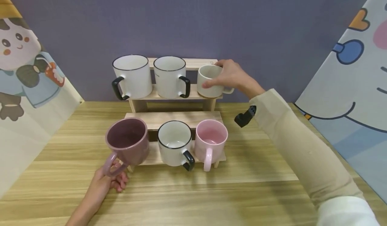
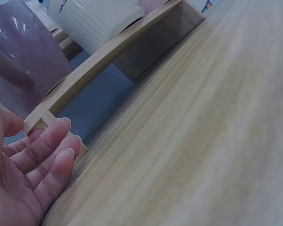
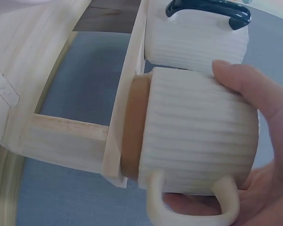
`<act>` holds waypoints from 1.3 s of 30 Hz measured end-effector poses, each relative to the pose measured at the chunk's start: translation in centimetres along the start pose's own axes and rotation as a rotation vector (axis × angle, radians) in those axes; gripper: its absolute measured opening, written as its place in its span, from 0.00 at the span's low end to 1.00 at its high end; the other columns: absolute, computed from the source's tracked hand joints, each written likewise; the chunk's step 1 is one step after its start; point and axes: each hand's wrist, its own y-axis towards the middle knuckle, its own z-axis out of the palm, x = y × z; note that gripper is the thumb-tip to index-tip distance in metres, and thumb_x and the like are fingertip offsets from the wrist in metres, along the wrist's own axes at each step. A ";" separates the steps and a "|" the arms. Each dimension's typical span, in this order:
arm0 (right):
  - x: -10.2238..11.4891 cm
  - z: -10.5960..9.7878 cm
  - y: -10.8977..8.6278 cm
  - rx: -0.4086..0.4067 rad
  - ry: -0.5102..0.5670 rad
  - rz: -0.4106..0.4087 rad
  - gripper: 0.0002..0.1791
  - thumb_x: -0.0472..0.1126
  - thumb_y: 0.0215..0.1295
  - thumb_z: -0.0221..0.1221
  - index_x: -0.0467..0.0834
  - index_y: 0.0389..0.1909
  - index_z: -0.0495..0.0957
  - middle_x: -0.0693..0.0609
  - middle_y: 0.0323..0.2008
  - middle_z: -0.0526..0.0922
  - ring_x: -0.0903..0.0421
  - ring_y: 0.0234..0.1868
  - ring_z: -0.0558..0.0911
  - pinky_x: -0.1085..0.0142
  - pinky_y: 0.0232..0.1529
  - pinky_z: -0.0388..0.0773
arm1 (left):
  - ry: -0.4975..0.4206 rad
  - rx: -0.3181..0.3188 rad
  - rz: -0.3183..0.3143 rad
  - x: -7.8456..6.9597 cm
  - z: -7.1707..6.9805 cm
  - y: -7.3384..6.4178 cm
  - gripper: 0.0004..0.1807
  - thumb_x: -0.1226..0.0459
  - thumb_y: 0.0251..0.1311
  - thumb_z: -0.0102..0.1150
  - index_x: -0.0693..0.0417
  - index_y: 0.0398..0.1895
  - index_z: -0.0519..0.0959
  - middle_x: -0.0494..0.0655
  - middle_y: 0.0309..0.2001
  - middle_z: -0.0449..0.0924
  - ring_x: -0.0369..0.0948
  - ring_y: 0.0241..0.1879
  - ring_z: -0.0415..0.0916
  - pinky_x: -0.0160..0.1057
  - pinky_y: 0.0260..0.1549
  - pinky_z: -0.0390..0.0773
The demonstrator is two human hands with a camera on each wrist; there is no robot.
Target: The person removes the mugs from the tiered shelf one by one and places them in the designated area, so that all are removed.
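My right hand (image 1: 232, 74) grips a small white mug (image 1: 206, 84) from above, thumb in front and fingers round its far side. The right wrist view shows its ribbed wall (image 3: 198, 127), tan base and white handle; the base sits against the rack's shelf edge. At the lower left, my left hand (image 1: 105, 182) holds the end of the wooden rack (image 2: 85, 75), its curled fingers (image 2: 52, 146) at the front corner. Close above this hand stands a mauve mug (image 1: 133, 148), its handle partly covering the fingers in the head view.
Two white mugs with black rims, one at the left (image 1: 136, 79) and one in the middle (image 1: 169, 79), share the upper tier. Below stand a black-rimmed white mug (image 1: 173, 152) and a pink mug (image 1: 211, 145). The rack stands on a wood-grain table (image 1: 242, 195) before a grey-blue panel (image 1: 193, 21).
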 end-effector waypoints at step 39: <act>-5.8 -3.2 -2.5 -0.046 -0.010 0.106 0.49 0.56 0.47 0.69 0.34 0.65 0.62 0.37 0.52 0.73 0.45 0.48 0.73 0.56 0.41 0.76 | -0.005 -0.022 0.014 0.9 -0.1 0.5 0.12 0.68 0.73 0.36 0.48 0.35 0.71 0.42 0.23 0.80 0.36 0.19 0.76 0.35 0.13 0.76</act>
